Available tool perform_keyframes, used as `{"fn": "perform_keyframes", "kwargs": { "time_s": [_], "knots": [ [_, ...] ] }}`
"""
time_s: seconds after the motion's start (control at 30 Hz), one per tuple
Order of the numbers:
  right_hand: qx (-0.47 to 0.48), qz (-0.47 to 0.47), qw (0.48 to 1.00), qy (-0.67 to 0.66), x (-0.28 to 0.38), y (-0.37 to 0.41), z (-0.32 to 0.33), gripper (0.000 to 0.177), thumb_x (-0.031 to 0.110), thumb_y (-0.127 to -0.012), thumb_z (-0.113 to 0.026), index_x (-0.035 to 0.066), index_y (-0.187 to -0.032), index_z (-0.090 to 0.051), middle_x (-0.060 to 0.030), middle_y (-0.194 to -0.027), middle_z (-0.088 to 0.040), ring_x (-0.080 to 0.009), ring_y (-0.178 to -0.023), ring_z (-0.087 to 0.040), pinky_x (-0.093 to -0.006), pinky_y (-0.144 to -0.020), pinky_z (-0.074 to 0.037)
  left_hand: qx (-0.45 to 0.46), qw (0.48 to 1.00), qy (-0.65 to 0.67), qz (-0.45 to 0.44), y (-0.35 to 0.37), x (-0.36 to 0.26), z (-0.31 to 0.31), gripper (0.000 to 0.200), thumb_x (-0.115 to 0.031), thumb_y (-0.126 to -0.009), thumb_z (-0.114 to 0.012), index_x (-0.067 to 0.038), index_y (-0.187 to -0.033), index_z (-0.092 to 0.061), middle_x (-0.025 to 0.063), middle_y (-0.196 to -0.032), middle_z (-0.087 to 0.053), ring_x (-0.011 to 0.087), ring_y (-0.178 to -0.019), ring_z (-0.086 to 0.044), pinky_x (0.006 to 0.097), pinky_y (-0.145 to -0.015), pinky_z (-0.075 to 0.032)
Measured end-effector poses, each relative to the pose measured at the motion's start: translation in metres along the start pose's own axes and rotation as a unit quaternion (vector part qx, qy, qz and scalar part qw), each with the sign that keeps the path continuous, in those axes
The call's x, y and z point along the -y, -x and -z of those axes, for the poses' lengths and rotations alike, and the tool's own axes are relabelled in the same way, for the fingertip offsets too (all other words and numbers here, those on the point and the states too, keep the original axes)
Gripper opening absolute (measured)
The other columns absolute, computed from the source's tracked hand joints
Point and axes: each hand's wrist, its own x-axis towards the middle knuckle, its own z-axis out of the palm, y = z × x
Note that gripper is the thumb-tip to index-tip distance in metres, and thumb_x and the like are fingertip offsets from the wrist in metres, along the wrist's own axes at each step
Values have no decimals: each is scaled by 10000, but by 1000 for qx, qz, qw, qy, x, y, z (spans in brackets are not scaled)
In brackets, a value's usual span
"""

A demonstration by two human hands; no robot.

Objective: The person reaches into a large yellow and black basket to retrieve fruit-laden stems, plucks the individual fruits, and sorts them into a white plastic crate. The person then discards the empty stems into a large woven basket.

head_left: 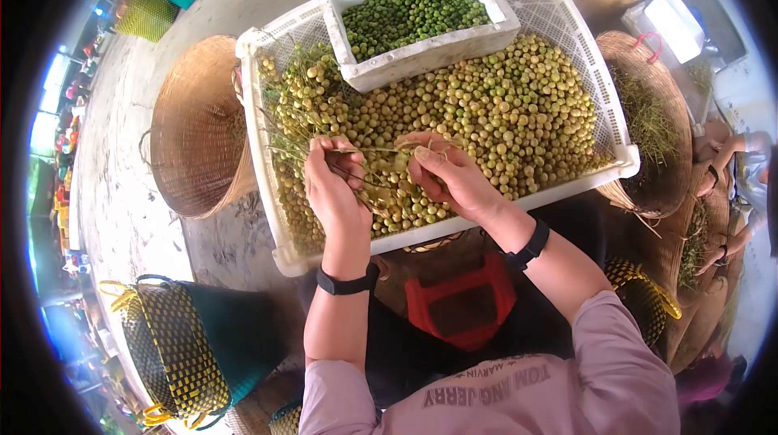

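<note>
My left hand [331,180] is closed around the thin stems of a fruit bunch, above the left part of a white perforated plastic tray [547,202]. My right hand [448,174] has its thumb and fingers pinched together at the other end of a stem [374,149] stretched between both hands. Small round yellow-green fruits [506,111] fill most of the tray below. More stemmed bunches [304,95] lie at its left side. A white foam box [433,60] of small dark green fruits [417,18] stands at the tray's far edge.
A wicker basket [190,123] stands left of the tray; another [677,184] holding bare stems [640,119] is at the right. Near my lap are a red plastic stool [506,293] and a yellow-black woven basket [174,346]. Another person's arms [733,151] show at far right.
</note>
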Motion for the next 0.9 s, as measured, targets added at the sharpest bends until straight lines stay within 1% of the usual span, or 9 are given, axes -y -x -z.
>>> {"fn": "perform_keyframes", "kwargs": {
  "time_s": [0.03,0.07,0.17,0.3,0.47,0.6,0.67,0.8,0.9],
  "knots": [
    [14,5,1000,-12,-2,-2,0,290,273,-980,-529,65,-1182,-533,41,-707,-528,7,-467,-337,-166,-409,-237,-1,1000,-20,2,1,1,0,225,-260,-1006,-389,-111,-875,-495,19,-814,-581,70,-607,-522,187,-437,-311],
    [15,8,1000,-10,-4,-2,1,290,273,-980,-529,65,-1182,-533,41,-707,-528,7,-467,-337,-166,-409,-237,1,1000,-18,-1,3,2,-1,225,-260,-1006,-389,-111,-875,-495,19,-814,-581,70,-607,-522,187,-437,-311],
    [7,-13,1000,-18,-5,0,1,262,235,-988,-502,72,-1190,-538,-32,-799,-647,2,-464,-360,-159,-411,-256,2,1000,-24,15,7,5,-6,227,-277,-1004,-406,-113,-877,-496,27,-812,-597,72,-594,-540,190,-451,-321],
    [1,-20,998,-63,2,3,0,246,219,-986,-497,83,-1184,-550,-43,-797,-648,-8,-461,-366,-161,-412,-275,3,997,-79,-18,11,7,-8,214,-270,-1004,-403,-118,-898,-510,9,-804,-577,68,-612,-522,187,-470,-338],
    [-16,-92,991,-101,8,6,5,228,184,-979,-490,79,-1165,-569,-78,-838,-660,-29,-503,-412,-151,-420,-297,52,990,-87,-101,11,17,-5,238,-302,-1006,-401,-128,-887,-512,11,-806,-586,94,-623,-542,196,-525,-362],
    [-6,-96,990,-108,6,5,13,223,161,-977,-482,76,-1166,-564,-76,-860,-655,-36,-533,-421,-158,-426,-296,60,989,-96,-93,12,16,-6,239,-303,-1007,-396,-129,-888,-510,10,-807,-586,102,-625,-547,204,-539,-373],
    [8,-86,981,-173,7,4,12,223,133,-973,-476,72,-1172,-555,-58,-871,-630,-45,-556,-417,-169,-437,-296,8,993,-111,-44,12,12,-9,223,-277,-1005,-383,-124,-894,-502,12,-809,-584,88,-609,-529,202,-512,-364],
    [0,-74,978,-198,9,6,17,221,134,-972,-472,68,-1169,-548,-34,-857,-594,-53,-572,-411,-181,-446,-295,-24,994,-97,-37,-5,6,3,228,-274,-1011,-377,-117,-877,-475,20,-814,-593,81,-598,-528,193,-476,-326],
    [11,-80,989,-128,13,7,14,225,220,-986,-438,56,-1084,-557,-13,-810,-564,-57,-575,-411,-195,-446,-289,-13,1000,23,-1,-8,1,6,197,-240,-1003,-381,-120,-886,-485,14,-818,-569,71,-647,-517,181,-448,-311]
  ]
}}
